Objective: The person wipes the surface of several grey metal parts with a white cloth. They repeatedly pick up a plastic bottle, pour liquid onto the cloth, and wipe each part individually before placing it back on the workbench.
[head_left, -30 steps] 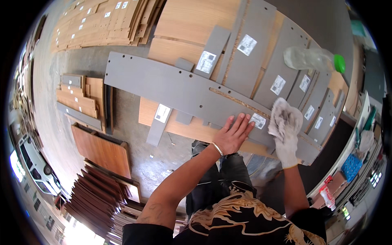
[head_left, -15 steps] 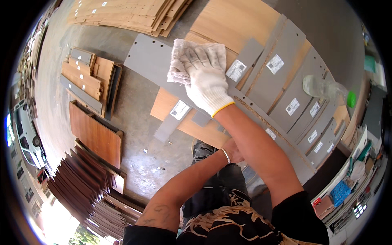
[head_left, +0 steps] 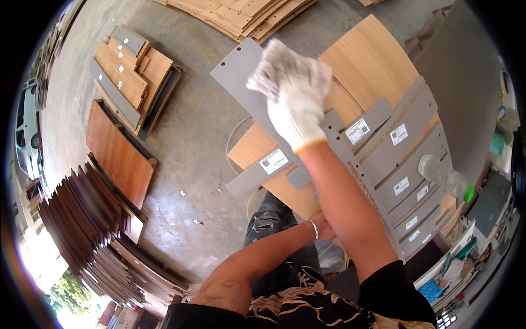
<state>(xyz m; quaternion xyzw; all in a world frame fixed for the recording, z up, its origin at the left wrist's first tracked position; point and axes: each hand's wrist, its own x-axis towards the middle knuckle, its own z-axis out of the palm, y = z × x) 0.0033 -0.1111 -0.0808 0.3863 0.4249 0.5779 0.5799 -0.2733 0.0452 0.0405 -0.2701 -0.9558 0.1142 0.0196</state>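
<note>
My right hand (head_left: 298, 104), in a white knitted glove with a yellow cuff edge, is closed on a crumpled whitish cloth (head_left: 267, 68). The cloth lies over the far part of a long grey board (head_left: 238, 68) that has dark holes near its end. Motion blurs the gloved fingers a little. Bare and with a bracelet at the wrist, my left hand (head_left: 324, 226) is near the board's close end. My right forearm covers most of its fingers, so its grip cannot be made out.
Labelled grey boards (head_left: 402, 159) and wood-coloured panels (head_left: 372, 60) lie under and beside the long board. A clear bottle with a green cap (head_left: 438, 171) lies on them. Panel stacks (head_left: 129, 82) and brown boards (head_left: 82, 219) stand on the floor at left.
My right hand and the cloth have slid along the grey board toward its far end. The whole view has turned, shifting the boards rightward. My left hand stays near the board's close end.
</note>
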